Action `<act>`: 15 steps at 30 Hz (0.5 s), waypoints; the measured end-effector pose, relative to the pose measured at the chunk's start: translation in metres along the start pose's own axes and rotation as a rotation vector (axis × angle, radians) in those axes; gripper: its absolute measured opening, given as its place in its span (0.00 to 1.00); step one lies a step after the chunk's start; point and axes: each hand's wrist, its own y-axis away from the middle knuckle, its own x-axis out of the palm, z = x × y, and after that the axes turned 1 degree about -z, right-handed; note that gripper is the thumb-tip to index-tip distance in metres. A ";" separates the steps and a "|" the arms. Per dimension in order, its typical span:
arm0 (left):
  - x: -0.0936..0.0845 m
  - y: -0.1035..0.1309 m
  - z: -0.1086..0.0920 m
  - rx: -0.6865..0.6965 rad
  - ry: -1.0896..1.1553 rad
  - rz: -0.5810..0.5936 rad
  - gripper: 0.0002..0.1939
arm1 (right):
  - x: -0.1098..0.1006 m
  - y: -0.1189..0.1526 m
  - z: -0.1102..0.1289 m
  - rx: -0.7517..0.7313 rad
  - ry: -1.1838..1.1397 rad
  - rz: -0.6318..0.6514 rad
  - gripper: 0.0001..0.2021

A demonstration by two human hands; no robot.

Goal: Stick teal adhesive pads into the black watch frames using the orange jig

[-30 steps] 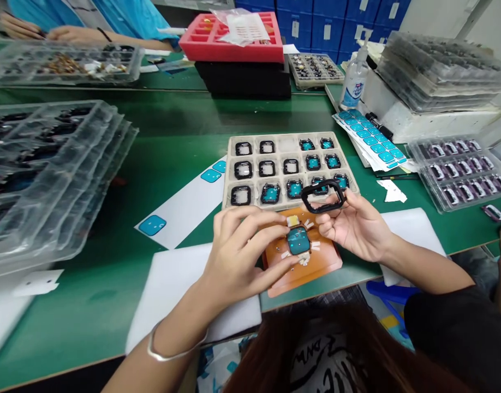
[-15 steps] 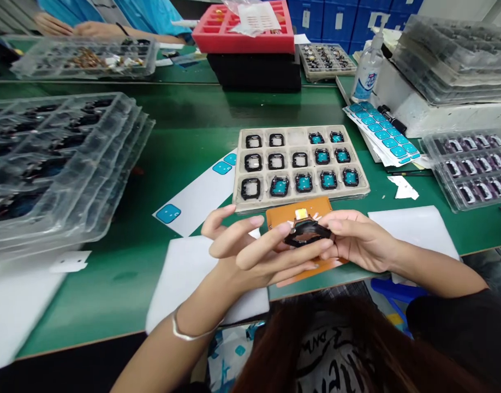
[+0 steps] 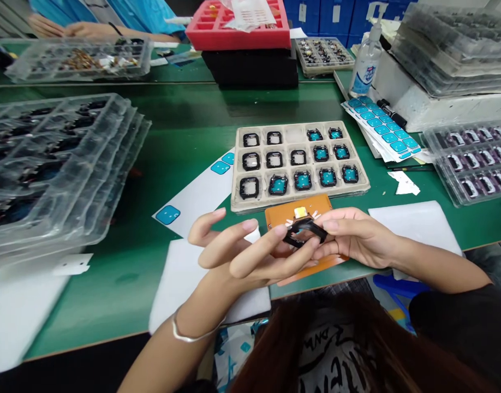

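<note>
Between my two hands is a black square watch-case frame (image 3: 290, 238), held tilted above an orange fixture board (image 3: 277, 216). My left hand (image 3: 250, 256) pinches its left side with thumb and forefinger, the other fingers spread out. On the right side, my right hand (image 3: 357, 234) grips the frame between thumb and fingers. Just behind the frame, a yellow-and-white block (image 3: 300, 212) stands on the board. Beyond the board lies a pale compartment tray (image 3: 302, 192) with several like frames; some have blue film inside, others show none.
A white sheet with a few blue stickers (image 3: 168, 214) lies left of the tray. Stacked clear trays (image 3: 123, 180) stand far left. Blue sticker sheets (image 3: 381, 130), a pump bottle (image 3: 365, 68) and a parts tray (image 3: 479, 158) are right. Across the table sits a person in blue (image 3: 152, 16).
The frame has turned and tilts more in my fingers. My left hand's outer fingers have shifted slightly left. The view has moved a little.
</note>
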 end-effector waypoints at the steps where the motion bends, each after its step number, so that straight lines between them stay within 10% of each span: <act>1: -0.001 -0.004 -0.001 0.059 -0.061 -0.139 0.12 | 0.000 0.000 0.001 0.004 0.003 -0.003 0.13; 5: -0.014 -0.031 -0.010 0.375 -0.285 -0.585 0.19 | 0.001 0.001 0.001 0.007 0.016 -0.007 0.16; 11: -0.032 -0.042 -0.017 0.352 -0.248 -0.567 0.21 | -0.004 0.002 0.001 -0.073 0.130 0.010 0.13; 15: -0.036 -0.038 -0.016 0.207 -0.129 -0.582 0.20 | -0.015 0.001 0.015 -0.492 0.703 -0.019 0.14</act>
